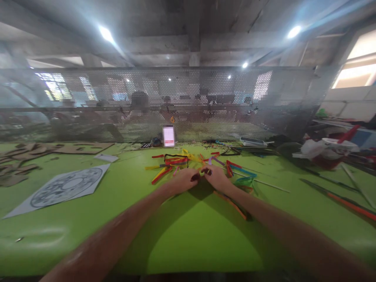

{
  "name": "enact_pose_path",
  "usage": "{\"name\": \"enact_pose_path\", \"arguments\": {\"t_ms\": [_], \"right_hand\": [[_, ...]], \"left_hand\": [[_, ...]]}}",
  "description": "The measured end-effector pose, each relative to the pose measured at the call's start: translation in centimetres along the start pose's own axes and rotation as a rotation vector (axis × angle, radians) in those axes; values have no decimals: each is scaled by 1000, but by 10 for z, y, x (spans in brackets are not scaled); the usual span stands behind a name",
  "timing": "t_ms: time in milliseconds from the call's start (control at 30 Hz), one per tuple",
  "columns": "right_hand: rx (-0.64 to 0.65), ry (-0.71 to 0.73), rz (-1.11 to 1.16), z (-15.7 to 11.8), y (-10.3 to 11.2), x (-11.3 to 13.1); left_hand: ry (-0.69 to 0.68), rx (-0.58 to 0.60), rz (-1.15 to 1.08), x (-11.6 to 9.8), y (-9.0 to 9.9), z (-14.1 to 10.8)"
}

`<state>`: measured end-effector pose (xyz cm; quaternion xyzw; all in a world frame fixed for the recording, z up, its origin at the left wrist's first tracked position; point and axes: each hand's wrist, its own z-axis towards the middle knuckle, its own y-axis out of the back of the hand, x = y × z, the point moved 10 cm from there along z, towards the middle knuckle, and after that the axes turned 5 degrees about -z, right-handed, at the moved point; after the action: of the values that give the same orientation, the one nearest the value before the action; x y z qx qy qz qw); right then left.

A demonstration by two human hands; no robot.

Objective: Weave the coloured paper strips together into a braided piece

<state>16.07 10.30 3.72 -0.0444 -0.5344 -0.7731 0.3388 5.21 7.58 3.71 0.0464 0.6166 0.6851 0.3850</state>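
Note:
My left hand (pixel 188 176) and my right hand (pixel 216 177) meet above the middle of the green table, fingers curled into pinches and almost touching. A small yellowish bit shows between the fingertips, too small and blurred to name. Around and behind them lie several folded coloured strips, such as a red strip (pixel 161 176), a yellow strip (pixel 192 157) and a purple strip (pixel 217 161). Beside my right wrist are a green strip (pixel 245 181) and a thin pale stick (pixel 272 186). An orange strip (pixel 235 207) passes near my right forearm.
The green table (pixel 199 243) carries patterned paper (pixel 67 186) and cardboard pieces (pixel 70 148) at left. A lit screen (pixel 169 136) stands before a perforated metal partition (pixel 190 90). A white tray (pixel 253 142) sits behind; a white bowl (pixel 337 145) and long orange strips (pixel 352 205) are at right.

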Motion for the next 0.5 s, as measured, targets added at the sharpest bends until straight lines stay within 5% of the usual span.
{"name": "enact_pose_path", "arguments": {"t_ms": [500], "right_hand": [[6,10,-30,1,2,4]], "left_hand": [[-14,-10,-4,-1,1,-2]]}}
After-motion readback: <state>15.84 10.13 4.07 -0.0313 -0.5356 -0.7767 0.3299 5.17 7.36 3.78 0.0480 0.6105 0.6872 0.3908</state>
